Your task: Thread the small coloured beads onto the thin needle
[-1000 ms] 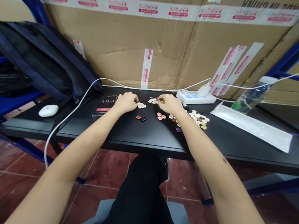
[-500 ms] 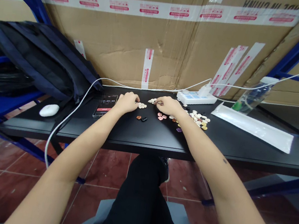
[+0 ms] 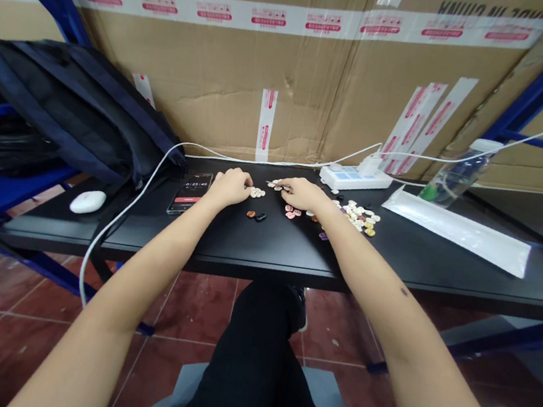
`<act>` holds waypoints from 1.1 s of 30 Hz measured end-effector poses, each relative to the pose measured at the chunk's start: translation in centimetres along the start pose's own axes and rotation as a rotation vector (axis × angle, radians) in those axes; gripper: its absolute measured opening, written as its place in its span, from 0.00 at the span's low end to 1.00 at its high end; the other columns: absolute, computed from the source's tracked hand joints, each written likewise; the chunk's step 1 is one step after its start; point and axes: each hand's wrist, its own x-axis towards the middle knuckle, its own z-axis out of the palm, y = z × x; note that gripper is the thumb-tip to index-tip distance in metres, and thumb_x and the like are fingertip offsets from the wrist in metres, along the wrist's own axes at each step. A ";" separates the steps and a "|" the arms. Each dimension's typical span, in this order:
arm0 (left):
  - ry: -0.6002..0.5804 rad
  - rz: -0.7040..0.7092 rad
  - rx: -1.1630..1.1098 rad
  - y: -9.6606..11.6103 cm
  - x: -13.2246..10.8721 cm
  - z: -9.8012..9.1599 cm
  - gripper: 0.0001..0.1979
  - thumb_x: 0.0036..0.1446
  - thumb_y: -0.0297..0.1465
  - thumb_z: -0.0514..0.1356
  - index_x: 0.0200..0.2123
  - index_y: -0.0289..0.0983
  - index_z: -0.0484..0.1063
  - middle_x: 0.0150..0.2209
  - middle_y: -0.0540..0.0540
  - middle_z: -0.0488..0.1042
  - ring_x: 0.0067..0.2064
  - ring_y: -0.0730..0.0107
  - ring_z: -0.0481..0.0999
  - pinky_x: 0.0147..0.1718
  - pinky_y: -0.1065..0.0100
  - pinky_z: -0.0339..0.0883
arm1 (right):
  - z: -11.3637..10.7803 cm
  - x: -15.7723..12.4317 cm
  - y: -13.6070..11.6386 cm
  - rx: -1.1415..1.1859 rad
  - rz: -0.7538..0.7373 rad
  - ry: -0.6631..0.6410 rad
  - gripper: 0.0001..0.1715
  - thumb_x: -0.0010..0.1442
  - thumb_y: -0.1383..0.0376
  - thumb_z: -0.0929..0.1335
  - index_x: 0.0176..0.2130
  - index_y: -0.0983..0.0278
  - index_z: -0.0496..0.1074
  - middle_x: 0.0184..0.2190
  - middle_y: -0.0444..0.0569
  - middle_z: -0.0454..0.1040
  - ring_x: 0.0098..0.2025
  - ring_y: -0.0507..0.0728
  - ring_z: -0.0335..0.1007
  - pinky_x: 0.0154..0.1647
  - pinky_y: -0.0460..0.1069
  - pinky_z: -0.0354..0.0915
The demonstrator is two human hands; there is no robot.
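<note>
My left hand (image 3: 231, 186) rests on the black table beside the phone, its fingers curled together at the edge of a small cluster of cream buttons (image 3: 257, 193). Whatever those fingertips hold is too small to make out. My right hand (image 3: 302, 194) is bent down with its fingers pinched, at a second group of pale buttons (image 3: 274, 184) farther back. What lies in that pinch is hidden. Nearer me are a brown button (image 3: 250, 214) and a black button (image 3: 260, 217). Pink buttons (image 3: 292, 212) lie just below my right hand.
A mixed pile of buttons (image 3: 358, 214) lies right of my right wrist. Behind it stands a white power strip (image 3: 354, 179) with a cable. A phone (image 3: 191, 193), white case (image 3: 88, 202) and backpack (image 3: 77, 109) are left; a white packet (image 3: 459, 231) and bottle (image 3: 460, 176) right.
My right hand has shifted slightly, its fingertips now lower and nearer me beside the back group of pale buttons. My left hand stays in place by its cluster.
</note>
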 end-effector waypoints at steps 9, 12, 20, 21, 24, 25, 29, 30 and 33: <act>0.011 0.004 -0.004 0.1 0.1 -0.1 0.13 0.62 0.34 0.57 0.44 0.42 0.81 0.53 0.41 0.78 0.56 0.49 0.74 0.57 0.47 0.66 | -0.2 0.1 0.4 0.039 -0.092 0.041 0.15 0.60 0.67 0.68 0.44 0.61 0.82 0.41 0.50 0.81 0.38 0.56 0.74 0.38 0.48 0.63; 0.014 0.000 -0.011 0.1 0.1 -0.2 0.13 0.62 0.34 0.57 0.44 0.42 0.81 0.52 0.41 0.79 0.56 0.49 0.74 0.57 0.48 0.66 | -0.2 0.1 0.4 0.046 -0.100 0.037 0.14 0.61 0.67 0.68 0.44 0.62 0.82 0.42 0.50 0.81 0.39 0.56 0.74 0.39 0.48 0.64; 0.042 -0.002 -0.043 0.4 -0.1 -0.4 0.11 0.62 0.33 0.58 0.42 0.42 0.81 0.51 0.42 0.79 0.55 0.51 0.75 0.57 0.49 0.66 | -0.4 -0.3 -0.1 0.026 -0.076 0.043 0.20 0.61 0.69 0.66 0.50 0.61 0.81 0.49 0.51 0.81 0.44 0.59 0.76 0.43 0.49 0.64; 0.045 0.005 -0.049 0.4 -0.2 -0.4 0.11 0.62 0.33 0.58 0.42 0.42 0.81 0.51 0.42 0.78 0.54 0.51 0.75 0.57 0.49 0.65 | -0.5 -0.3 -0.2 0.021 -0.075 0.034 0.20 0.61 0.69 0.66 0.50 0.61 0.81 0.48 0.50 0.82 0.44 0.58 0.76 0.42 0.49 0.64; 0.051 0.018 -0.062 0.4 -0.2 -0.4 0.11 0.62 0.32 0.58 0.43 0.41 0.80 0.51 0.42 0.78 0.55 0.51 0.74 0.57 0.49 0.65 | -0.6 -0.4 -0.2 -0.001 -0.079 0.007 0.17 0.62 0.66 0.68 0.48 0.60 0.82 0.45 0.50 0.82 0.41 0.58 0.75 0.39 0.49 0.64; 0.047 0.017 -0.062 0.4 -0.2 -0.5 0.11 0.62 0.33 0.58 0.43 0.41 0.80 0.51 0.41 0.78 0.55 0.51 0.74 0.57 0.50 0.65 | -0.6 -0.4 -0.2 -0.009 -0.081 0.004 0.15 0.62 0.64 0.68 0.47 0.60 0.82 0.44 0.50 0.82 0.40 0.58 0.75 0.39 0.49 0.63; 0.038 0.015 -0.057 0.5 -0.1 -0.5 0.11 0.62 0.33 0.58 0.43 0.41 0.80 0.51 0.42 0.77 0.56 0.51 0.74 0.57 0.51 0.64 | -0.6 -0.4 -0.2 -0.021 -0.074 0.011 0.14 0.63 0.60 0.69 0.44 0.61 0.82 0.42 0.51 0.81 0.38 0.57 0.74 0.37 0.49 0.63; 0.041 0.019 -0.059 0.5 -0.1 -0.5 0.11 0.62 0.33 0.58 0.43 0.41 0.80 0.51 0.42 0.77 0.56 0.51 0.74 0.57 0.51 0.64 | -0.6 -0.4 -0.2 -0.020 -0.071 0.012 0.14 0.62 0.60 0.69 0.44 0.61 0.82 0.42 0.50 0.81 0.38 0.57 0.73 0.37 0.49 0.62; 0.049 0.042 -0.068 0.5 -0.1 -0.4 0.11 0.62 0.33 0.58 0.43 0.41 0.80 0.51 0.42 0.77 0.55 0.52 0.74 0.56 0.52 0.65 | -0.7 -0.5 -0.3 -0.019 -0.061 0.016 0.13 0.61 0.61 0.69 0.42 0.61 0.82 0.41 0.50 0.81 0.37 0.57 0.73 0.36 0.49 0.61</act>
